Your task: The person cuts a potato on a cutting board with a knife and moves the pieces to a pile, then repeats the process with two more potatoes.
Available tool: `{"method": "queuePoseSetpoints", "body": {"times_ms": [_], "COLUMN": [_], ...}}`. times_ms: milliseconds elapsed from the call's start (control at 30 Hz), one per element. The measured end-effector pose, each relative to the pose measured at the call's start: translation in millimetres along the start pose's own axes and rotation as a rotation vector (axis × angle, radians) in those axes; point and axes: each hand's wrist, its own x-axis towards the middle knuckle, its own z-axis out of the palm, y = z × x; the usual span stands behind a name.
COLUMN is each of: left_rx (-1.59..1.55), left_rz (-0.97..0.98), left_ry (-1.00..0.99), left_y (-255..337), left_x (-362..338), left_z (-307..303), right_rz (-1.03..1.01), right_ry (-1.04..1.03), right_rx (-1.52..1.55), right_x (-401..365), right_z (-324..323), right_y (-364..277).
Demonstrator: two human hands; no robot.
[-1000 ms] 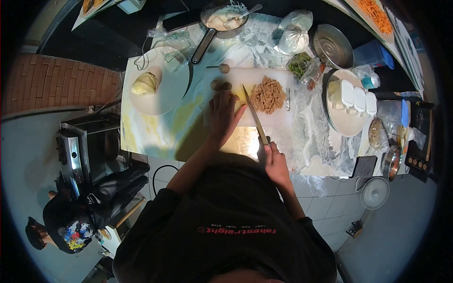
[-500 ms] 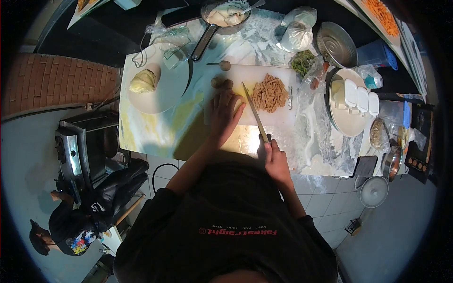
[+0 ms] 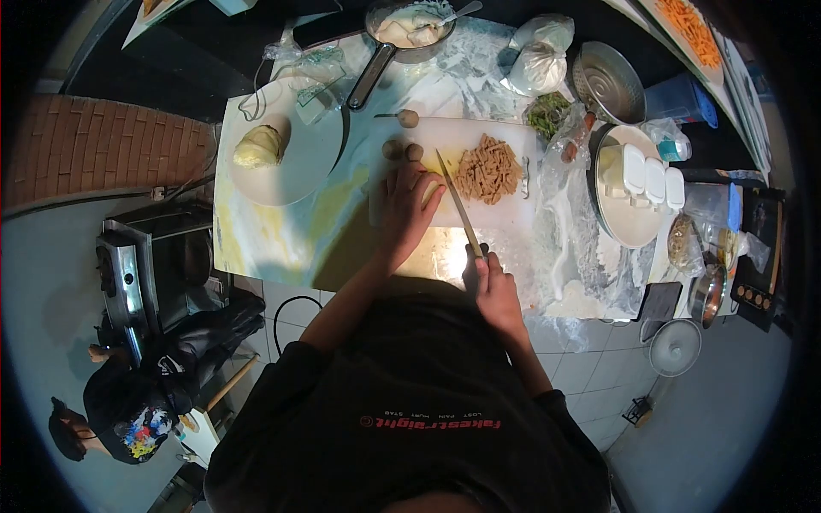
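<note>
My right hand (image 3: 493,286) grips the dark handle of a long knife (image 3: 457,201) whose blade lies across a white cutting board (image 3: 505,214). My left hand (image 3: 404,205) presses flat on the board just left of the blade, over a yellowish piece mostly hidden under its fingers. A heap of brown cut strips (image 3: 487,171) lies on the board right of the blade. Two small brown round pieces (image 3: 402,151) sit at the board's far left corner, and another (image 3: 409,118) lies just beyond them.
A white plate (image 3: 299,162) with a yellow lump (image 3: 259,147) sits at the left. A pan (image 3: 410,30) stands at the back. Bags, greens (image 3: 547,111), a metal bowl (image 3: 605,83) and a plate of white containers (image 3: 646,175) crowd the right. Another person (image 3: 128,410) crouches at lower left.
Both hands have barely moved; the knife blade has shifted slightly along the board. The view has drifted a little.
</note>
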Motion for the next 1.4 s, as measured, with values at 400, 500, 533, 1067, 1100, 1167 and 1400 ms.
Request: {"method": "queuePoseSetpoints", "body": {"times_ms": [400, 500, 533, 1067, 1100, 1167, 1400], "left_rx": [0.009, -0.001, -0.001, -0.032, -0.041, -0.035, -0.028], "left_rz": [-0.03, -0.037, -0.038, -0.057, -0.061, -0.059, -0.062], "left_ry": [-0.043, -0.009, -0.021, -0.008, -0.008, -0.009, 0.004], "left_y": [1.9, -0.3, -1.5, -1.2, -0.7, 0.2, 0.3], "left_x": [2.4, 2.7, 2.0, -0.1, 0.3, 1.0, 1.3], "left_z": [-2.7, 0.0, 1.3, 2.4, 1.6, 0.1, 1.7], "right_rz": [0.093, 0.062, 0.023, 0.036, 0.043, 0.051, 0.023], "right_ry": [-0.016, 0.003, 0.027, -0.001, -0.01, -0.021, -0.025], "right_rx": [-0.11, -0.102, -0.084, -0.06, -0.066, -0.074, -0.067], "right_x": [2.4, 9.3, 12.2, 5.0, 5.8, 6.7, 9.7], "right_z": [19.6, 15.5, 14.7, 0.8, -1.2, -2.1, 5.8], "right_y": [-11.2, -16.6, -15.7, -15.3, -17.9, -19.3, -11.7]}}
